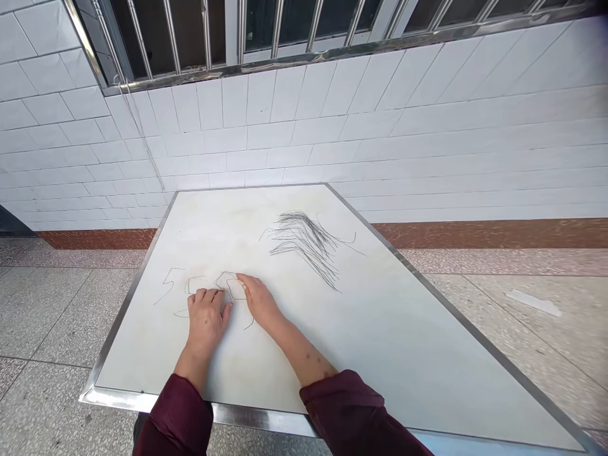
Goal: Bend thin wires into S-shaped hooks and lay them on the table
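Note:
Thin dark strands that look like wire lie on the white table. A bent wire with angular corners lies between my hands. My right hand has its fingers and thumb closed at the right side of this wire. Just left of it, my left hand rests palm down, fingers on the tabletop and thumb apart, the fingertips touching or very near the wire. Part of a smaller bent wire shows above the left fingers. Farther left is a zigzag wire. A curved piece lies below my right hand.
A loose bundle of many wires spreads over the table's far middle, with stray ends to the right. A metal rim edges the table. Behind stand a white tiled wall and a barred window. A white strip lies on the floor.

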The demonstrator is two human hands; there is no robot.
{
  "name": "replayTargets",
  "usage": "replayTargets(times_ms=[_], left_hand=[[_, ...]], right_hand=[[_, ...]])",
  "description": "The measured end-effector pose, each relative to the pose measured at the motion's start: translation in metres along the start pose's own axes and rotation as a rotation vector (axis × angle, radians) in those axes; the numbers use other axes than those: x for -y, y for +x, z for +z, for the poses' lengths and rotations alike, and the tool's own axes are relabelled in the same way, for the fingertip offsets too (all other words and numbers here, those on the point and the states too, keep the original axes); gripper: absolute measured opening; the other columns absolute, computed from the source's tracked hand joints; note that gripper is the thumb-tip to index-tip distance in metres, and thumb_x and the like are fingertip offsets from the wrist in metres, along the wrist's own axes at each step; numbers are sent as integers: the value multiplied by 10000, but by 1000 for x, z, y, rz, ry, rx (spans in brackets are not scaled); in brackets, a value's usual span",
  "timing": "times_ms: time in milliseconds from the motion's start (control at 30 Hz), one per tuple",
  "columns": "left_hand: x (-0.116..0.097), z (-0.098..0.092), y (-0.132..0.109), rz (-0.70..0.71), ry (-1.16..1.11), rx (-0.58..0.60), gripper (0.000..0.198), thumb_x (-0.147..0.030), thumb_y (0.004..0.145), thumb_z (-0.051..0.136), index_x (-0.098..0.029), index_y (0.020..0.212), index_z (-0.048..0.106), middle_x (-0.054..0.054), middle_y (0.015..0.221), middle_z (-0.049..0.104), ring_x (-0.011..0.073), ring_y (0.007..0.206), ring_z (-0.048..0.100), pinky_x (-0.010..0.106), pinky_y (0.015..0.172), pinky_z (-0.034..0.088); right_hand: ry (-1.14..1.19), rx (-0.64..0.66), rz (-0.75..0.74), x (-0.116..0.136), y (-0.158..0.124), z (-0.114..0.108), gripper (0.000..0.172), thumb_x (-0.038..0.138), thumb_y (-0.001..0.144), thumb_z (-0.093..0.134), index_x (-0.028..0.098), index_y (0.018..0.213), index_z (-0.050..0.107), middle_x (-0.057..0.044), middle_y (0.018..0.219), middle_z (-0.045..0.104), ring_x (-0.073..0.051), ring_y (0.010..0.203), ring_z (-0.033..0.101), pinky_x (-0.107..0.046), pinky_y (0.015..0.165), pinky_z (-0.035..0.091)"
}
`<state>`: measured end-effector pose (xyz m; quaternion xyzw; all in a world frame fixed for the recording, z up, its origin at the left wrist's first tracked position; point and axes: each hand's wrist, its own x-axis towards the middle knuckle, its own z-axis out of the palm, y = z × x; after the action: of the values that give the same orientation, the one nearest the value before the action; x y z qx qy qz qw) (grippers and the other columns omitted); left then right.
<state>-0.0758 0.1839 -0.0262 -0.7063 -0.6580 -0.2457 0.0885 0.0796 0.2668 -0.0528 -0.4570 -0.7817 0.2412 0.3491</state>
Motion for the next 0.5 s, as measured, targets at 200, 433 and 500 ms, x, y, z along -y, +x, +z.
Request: replayTargets(times_ms=[200,433,500], left_hand=[[-7,-3,0,162,-83,69,340,-324,947,465,-210,1230,616,101,1184,671,279,1132,548,466,946,390],[-7,9,-3,268,-47,132,386,-358,949,477,-251,1313,550,84,1314,613,291,1349,415,562,1119,236],[-4,14,-2,226,-22,90,346,-332,955,466,-243,1267,587,86,1268,644,297,1324,449,566,1106,257]], right_hand=[[59,-119,67,-5,5,-1,406,212,973,269,202,1288,523,-83,1255,598,-188,1161,547,-394,972,484],[-44,-179,53,-2,6,-2,352,182,956,317,203,1147,612,-67,1091,659,-181,1024,599,-346,868,525],[-98,-194,52,-5,8,-11,325,199,958,346,212,1120,626,-53,1057,663,-177,982,595,-316,822,522]])
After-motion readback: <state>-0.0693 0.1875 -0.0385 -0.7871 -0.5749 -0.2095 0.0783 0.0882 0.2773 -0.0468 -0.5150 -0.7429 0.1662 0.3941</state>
